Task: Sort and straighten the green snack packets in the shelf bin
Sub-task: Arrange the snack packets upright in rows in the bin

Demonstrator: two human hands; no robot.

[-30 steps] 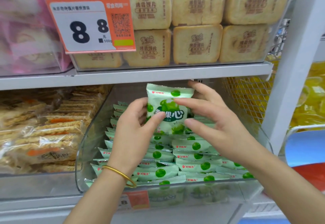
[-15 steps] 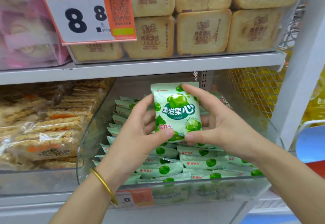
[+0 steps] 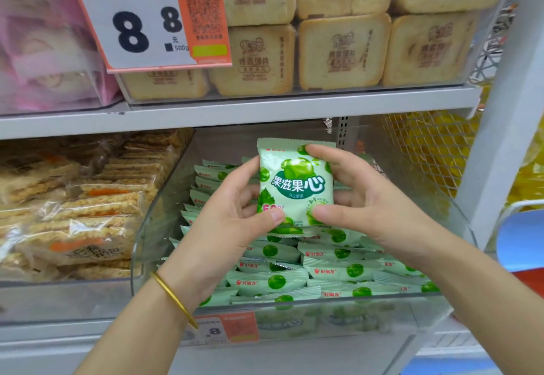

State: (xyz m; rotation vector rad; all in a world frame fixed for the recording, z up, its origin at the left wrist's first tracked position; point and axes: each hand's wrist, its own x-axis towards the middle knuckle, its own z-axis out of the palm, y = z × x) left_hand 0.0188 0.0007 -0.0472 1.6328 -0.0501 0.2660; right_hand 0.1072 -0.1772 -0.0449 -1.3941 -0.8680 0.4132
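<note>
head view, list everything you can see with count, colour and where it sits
held green snack packet: one, pale green, upright above the bin, front facing camera
stacked green packets: many, rows lying in the bin
clear plastic shelf bin: one, lower shelf, centre
tan square biscuit packs: several, upper shelf
orange and white price tag: one, upper left
brown crispy bars in clear wrap: many, lower left
gold bangle: one, left wrist
left hand: on packet's left edge
right hand: on packet's right edge

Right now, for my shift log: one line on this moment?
left hand: holds green packet | right hand: same packet | packet: upright, above clear bin
</note>
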